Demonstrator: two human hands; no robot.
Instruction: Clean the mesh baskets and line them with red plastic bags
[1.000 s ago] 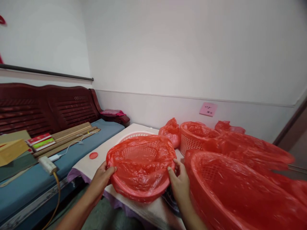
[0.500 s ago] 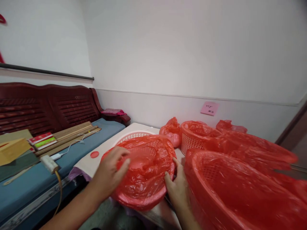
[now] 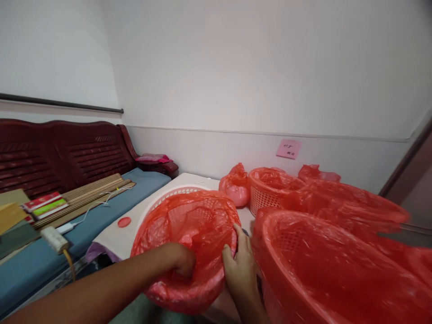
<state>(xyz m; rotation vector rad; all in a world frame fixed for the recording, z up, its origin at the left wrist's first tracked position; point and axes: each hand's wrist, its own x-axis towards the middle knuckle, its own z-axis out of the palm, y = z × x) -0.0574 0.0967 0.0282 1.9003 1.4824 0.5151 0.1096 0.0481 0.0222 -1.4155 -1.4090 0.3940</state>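
A white-rimmed plastic basket (image 3: 155, 203) stands on the table in front of me, lined with a thin red plastic bag (image 3: 216, 211) folded over its edge. My left hand (image 3: 184, 260) reaches down inside the lined basket; its fingers are hidden from me, so what they touch cannot be made out. At the right side of the basket, my right hand (image 3: 239, 261) grips the bag-covered rim, thumb on the inner side and fingers over the outside. Close to that hand is a larger red basket (image 3: 275, 234), also lined with red plastic.
A smaller lattice basket (image 3: 259, 200) and a knotted red bag (image 3: 235, 186) stand by the wall under a pink note (image 3: 288, 149). On the table (image 3: 113, 238) lies a red disc (image 3: 124, 222). Left is a wooden bench (image 3: 67, 148) with a power strip (image 3: 55, 239).
My left hand has gone from above the rim down into the basket, and the bag sits deeper and more spread inside. My right hand stays at the rim. The view has turned slightly right.
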